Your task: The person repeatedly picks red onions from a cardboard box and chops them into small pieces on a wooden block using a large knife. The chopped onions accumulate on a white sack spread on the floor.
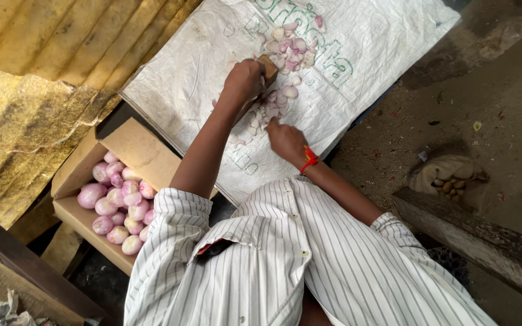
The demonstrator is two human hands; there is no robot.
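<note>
Head view: knife handle (pixel 268 64) inside left grip (pixel 244 79)

Hands (pixel 267 108) among cut onion pieces (pixel 285 54) on white sack (pixel 370 42), boxed peeled onions (pixel 119 199) beside

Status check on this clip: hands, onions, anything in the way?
Left hand closed on a wooden-handled tool. Right hand fingertips on cut onion pieces on the white sack. Peeled onions boxed at left. Nothing blocking.
</note>
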